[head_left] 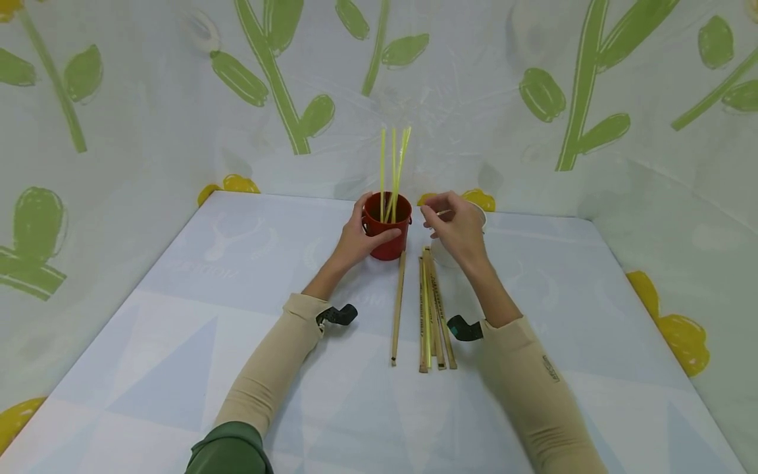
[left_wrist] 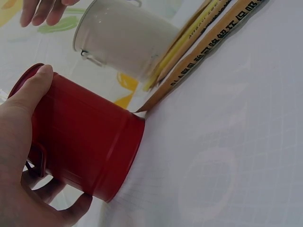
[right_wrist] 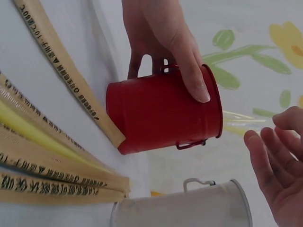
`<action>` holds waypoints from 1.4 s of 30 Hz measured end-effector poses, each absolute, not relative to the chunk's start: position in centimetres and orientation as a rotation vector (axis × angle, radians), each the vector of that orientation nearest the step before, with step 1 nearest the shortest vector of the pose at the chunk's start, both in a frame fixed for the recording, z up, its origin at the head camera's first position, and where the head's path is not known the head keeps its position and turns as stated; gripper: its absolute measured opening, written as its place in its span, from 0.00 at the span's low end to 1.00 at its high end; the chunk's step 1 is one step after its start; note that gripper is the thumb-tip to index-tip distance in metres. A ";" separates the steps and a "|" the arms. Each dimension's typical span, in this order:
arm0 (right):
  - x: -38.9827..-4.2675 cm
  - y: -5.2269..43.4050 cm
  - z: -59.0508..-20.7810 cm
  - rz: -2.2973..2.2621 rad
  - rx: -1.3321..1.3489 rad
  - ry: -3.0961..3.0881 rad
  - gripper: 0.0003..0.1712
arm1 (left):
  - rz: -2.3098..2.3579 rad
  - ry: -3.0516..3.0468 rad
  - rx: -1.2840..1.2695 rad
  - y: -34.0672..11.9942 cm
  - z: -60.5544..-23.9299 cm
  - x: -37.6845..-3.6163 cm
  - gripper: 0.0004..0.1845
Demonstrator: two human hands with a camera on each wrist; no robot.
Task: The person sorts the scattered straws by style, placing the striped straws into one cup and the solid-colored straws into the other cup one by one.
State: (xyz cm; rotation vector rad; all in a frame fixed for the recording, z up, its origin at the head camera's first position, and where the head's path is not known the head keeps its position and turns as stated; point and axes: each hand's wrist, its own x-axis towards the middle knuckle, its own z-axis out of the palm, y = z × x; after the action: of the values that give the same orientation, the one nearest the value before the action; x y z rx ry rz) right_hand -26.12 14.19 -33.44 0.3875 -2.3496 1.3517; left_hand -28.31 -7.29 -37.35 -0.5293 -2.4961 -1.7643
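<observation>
So the person's left hand (head_left: 366, 236) has a grip on the red bucket (head_left: 389, 247), thumb on one side near the rim, fingers wrapped round the other. Bucket's upright toward the back of the table (head_left: 266, 253), with some yellow straws (head_left: 394, 164) poking out the top. Right hand (head_left: 456, 227) is up by the white bucket (left_wrist: 125, 38), fingers loosely bent, pinching nothing visible. Printed brown paper sleeves (head_left: 441, 316) lie bunched in front, and one loose sleeve (head_left: 398, 309) ends right at the red bucket's base.
</observation>
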 end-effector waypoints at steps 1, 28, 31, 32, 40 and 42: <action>-26.0 14.4 -33.5 1.335 0.391 -2.354 0.15 | -1.764 -2.500 -0.527 -7.3 -37.4 -28.3 0.48; -23.8 15.3 -34.5 1.216 0.386 -2.813 0.20 | -1.747 -2.458 -0.513 -7.3 -41.3 -31.5 0.52; -23.8 15.3 -34.3 1.210 0.378 -2.885 0.21 | -1.740 -2.466 -0.507 -7.3 -41.2 -31.5 0.51; -23.8 15.2 -34.3 1.206 0.373 -2.911 0.21 | -1.740 -2.469 -0.506 -7.3 -41.2 -31.5 0.51; -24.3 15.1 -34.8 1.186 0.308 -3.117 0.26 | -1.792 -2.493 -0.511 -7.2 -38.9 -29.8 0.50; -24.3 15.0 -35.0 1.166 0.292 -3.156 0.26 | -1.788 -2.498 -0.521 -7.1 -38.2 -29.0 0.49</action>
State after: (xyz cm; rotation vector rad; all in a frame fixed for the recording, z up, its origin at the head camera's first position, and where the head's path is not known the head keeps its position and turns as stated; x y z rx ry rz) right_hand -24.34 15.03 -34.96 0.2924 -3.1557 1.1656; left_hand -29.05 -7.14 -38.21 -0.5206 -2.4980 -1.7880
